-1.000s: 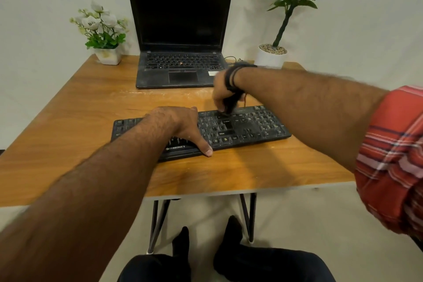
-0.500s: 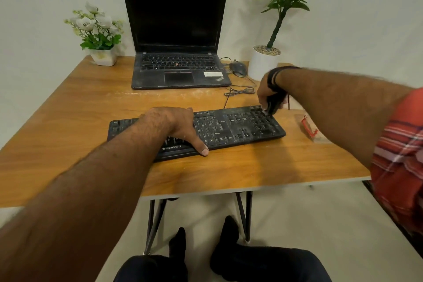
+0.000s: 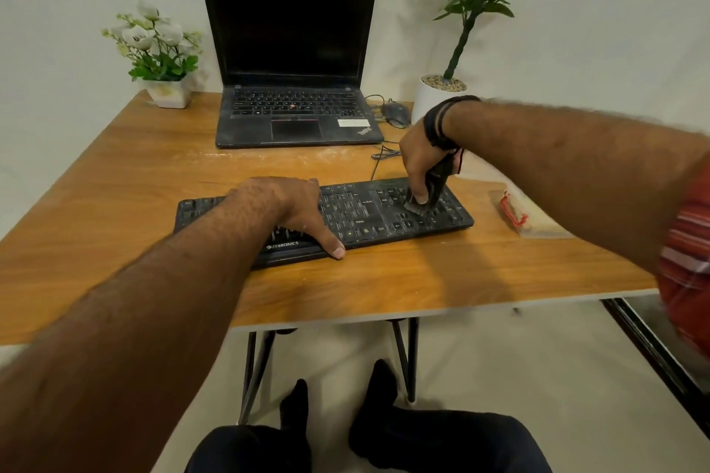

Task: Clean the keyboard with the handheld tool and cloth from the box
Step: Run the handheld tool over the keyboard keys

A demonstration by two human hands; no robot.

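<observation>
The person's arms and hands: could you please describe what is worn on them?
Both forearms are bare and hairy. The right hand has dark bands stacked round its wrist, with a thin red thread hanging below them, and a sleeve in red with pale stripes is pushed up the right arm. The left hand wears nothing visible: no ring, watch or sleeve.

Soft, even light; blurred, stretched forearms at the wide-angle edges.
</observation>
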